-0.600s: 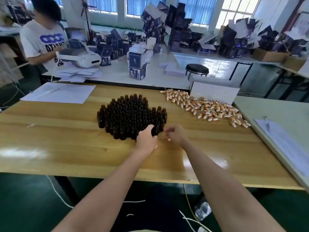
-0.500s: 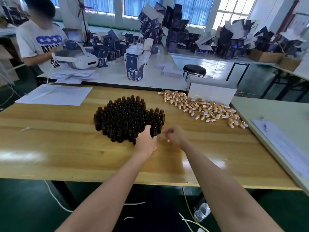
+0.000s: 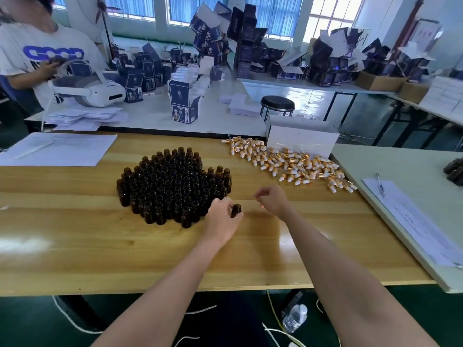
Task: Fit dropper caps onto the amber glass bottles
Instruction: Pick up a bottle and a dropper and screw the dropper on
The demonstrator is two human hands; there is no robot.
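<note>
Left hand [image 3: 220,221] gripped one small brown glass bottle [image 3: 236,210] just right of the big bunch of brown bottles [image 3: 172,186], right hand [image 3: 271,200] hung loosely curled further right, gold-and-white dropper caps [image 3: 288,166] piled behind-right of the bunch

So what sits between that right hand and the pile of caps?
Nothing: the head view shows only bare wooden table between the right hand and the caps.
</note>
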